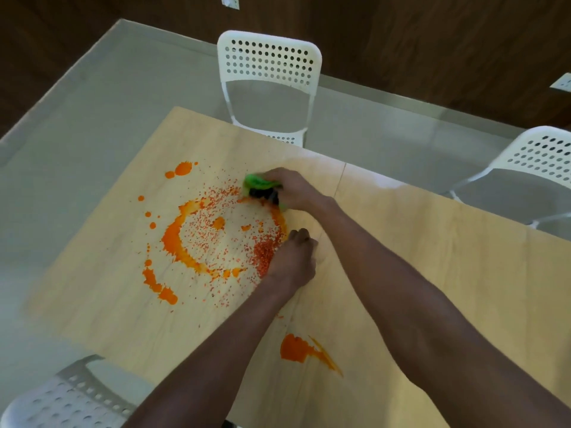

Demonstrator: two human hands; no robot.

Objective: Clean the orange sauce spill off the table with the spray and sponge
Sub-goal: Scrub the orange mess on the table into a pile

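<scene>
Sponge (259, 187) under right hand (292, 188)

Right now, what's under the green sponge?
The right hand presses the green sponge onto the table at the far rim of the orange sauce ring. Speckled sauce shows beside it; whatever lies directly beneath is covered.

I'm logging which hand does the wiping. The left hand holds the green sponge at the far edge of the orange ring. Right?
Not quite: the head view shows the right hand holding the green sponge at the far edge of the orange ring. The left hand rests on the table.
</scene>
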